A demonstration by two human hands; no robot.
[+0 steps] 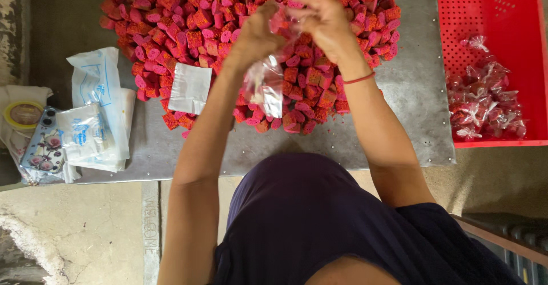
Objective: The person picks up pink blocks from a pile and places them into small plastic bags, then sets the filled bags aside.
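- A small clear bag is held up between both hands, over the near edge of a heap of pink pieces.
- The left hand is clenched on the bag's neck; the right hand pinches the same neck from the other side, fingers bent round it.
- Below the grip the bag hangs free, with a few pieces seen dimly through the film.
- The bag is judged light, thin and slippery; it is soft and would crumple, so it is best taken at the gathered neck, above the contents, not by the belly.
- The pieces look small, blunt and stiff; whether they crush easily cannot be told.
- Under the grip lies a grey metal sheet that bears the heap; the pieces are far too many to count.
- Left of the grip one empty flat bag lies on the heap's edge.
- Further left two packs of bags are stacked, with one phone and one tape roll beyond.
- Right of the grip one red crate holds a pile of filled, tied bags, roughly a dozen; an exact count cannot be made.
- One red band is worn on the right wrist.
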